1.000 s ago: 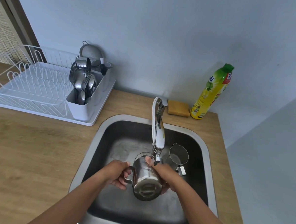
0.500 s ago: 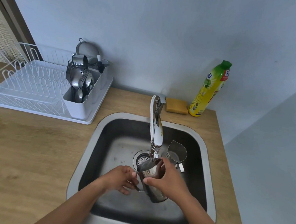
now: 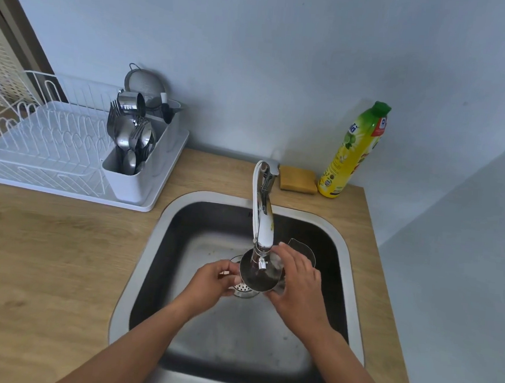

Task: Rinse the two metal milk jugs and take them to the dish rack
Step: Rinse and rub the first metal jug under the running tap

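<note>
Both my hands hold one metal milk jug (image 3: 258, 277) upright under the tap's spout (image 3: 262, 222), its open mouth facing up. My left hand (image 3: 209, 281) grips its handle side, and my right hand (image 3: 298, 281) wraps its right wall. The second metal jug (image 3: 304, 248) stands in the sink (image 3: 147, 261) behind my right hand, mostly hidden by it. The white dish rack (image 3: 54, 147) sits on the counter at the far left.
A cutlery holder (image 3: 132, 141) full of spoons and forks fills the rack's right end. A yellow sponge (image 3: 298, 179) and a yellow dish-soap bottle (image 3: 352, 150) stand behind the sink. The drain strainer (image 3: 243, 291) shows below the jug. Wooden counter (image 3: 47, 251) lies left of the sink.
The jug went from tilted with its base toward me to upright with its mouth up under the spout. Both hands shifted up with it.
</note>
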